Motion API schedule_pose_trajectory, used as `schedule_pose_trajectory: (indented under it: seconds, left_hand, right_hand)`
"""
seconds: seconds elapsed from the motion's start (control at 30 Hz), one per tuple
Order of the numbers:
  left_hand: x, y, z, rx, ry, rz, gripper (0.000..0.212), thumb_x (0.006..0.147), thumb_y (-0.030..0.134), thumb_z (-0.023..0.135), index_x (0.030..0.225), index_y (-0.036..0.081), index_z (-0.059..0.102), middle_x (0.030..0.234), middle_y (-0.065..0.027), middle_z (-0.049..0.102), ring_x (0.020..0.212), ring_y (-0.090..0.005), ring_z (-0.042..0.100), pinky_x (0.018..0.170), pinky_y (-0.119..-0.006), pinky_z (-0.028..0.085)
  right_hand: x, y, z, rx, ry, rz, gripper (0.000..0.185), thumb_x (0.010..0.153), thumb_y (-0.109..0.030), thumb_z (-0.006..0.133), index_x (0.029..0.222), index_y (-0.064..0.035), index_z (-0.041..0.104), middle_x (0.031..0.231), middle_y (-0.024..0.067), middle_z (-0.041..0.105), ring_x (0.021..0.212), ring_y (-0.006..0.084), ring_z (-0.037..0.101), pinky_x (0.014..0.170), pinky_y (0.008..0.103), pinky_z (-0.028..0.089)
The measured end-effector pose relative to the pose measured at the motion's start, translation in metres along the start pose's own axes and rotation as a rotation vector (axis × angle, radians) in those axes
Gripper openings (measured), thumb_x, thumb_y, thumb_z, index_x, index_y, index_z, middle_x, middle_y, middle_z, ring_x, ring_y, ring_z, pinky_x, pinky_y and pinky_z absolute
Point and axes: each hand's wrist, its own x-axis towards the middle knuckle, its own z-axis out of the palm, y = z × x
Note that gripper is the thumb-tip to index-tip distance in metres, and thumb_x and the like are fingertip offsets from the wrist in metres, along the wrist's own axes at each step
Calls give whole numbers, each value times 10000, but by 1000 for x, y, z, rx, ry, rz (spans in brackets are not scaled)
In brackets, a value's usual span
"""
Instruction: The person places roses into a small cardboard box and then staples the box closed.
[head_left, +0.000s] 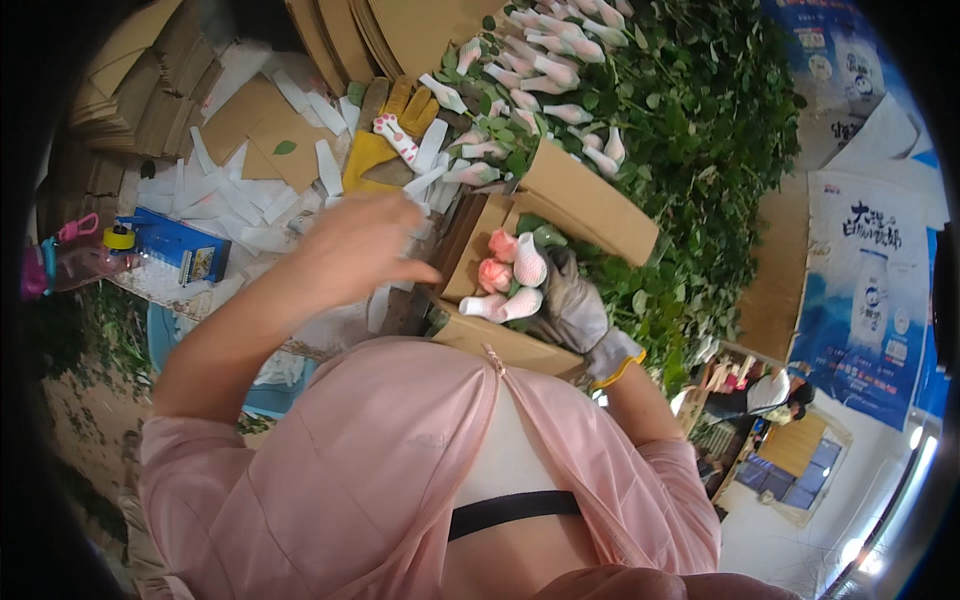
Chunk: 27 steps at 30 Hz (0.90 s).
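Note:
My left hand (364, 244), bare and blurred by motion, hangs over the table left of a folded cardboard sheet (551, 199). Its thumb stands apart from the fingers, and nothing shows in it. My right hand (574, 307) wears a grey glove with a yellow cuff and grips a small bunch of roses just behind the heads. Two bare coral rose heads (496, 274) and several heads in white foam-net sleeves (529, 264) point left between the raised cardboard sides. Glove and leaves hide the gripped stems.
Sleeved roses (559, 56) with leafy stems (697, 150) heap at the back right. Loose white sleeves (232, 195), a yellow work glove (371, 161) and a blue box (184, 244) lie left. Cardboard stacks (150, 97) stand behind; a bottle (90, 262) is at the left edge.

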Motion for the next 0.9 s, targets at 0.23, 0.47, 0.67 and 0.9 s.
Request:
schedule_pose_trajectory:
  seconds: [0.23,0.47,0.67,0.9]
  left_hand:
    - [17,14,58,-695,-565,-169,236,785,193,682,863,-27,647,748,-129,662,678,-211,626,644,-318,482]
    - [2,-13,-5,-611,-508,-188,161,776,140,645,862,6,667,753,-134,643,688,-246,615,637,-352,472]
    - [-17,-24,-12,-53,-120,83,133,768,171,648,860,81,681,828,-100,583,785,-280,587,675,-388,475]
    - [9,3,83,-345,131,441,123,725,146,677,845,157,703,758,-15,525,729,-213,557,657,-347,444]
  right_hand:
    - [-29,3,-29,-1868,274,-405,951,666,-467,751,1388,-56,289,1207,210,411,1001,371,570,785,407,533]
    - [-15,11,-47,-1339,272,-273,967,639,-461,770,1381,-55,300,1230,210,402,992,372,575,769,400,541]
    - [-20,6,-20,-1716,327,-324,549,906,-328,507,1336,-20,360,1180,198,513,1008,315,589,854,364,509]
    - [-9,6,-9,-774,151,-176,644,833,-385,597,1313,-9,390,1157,199,535,1012,320,579,888,376,486]
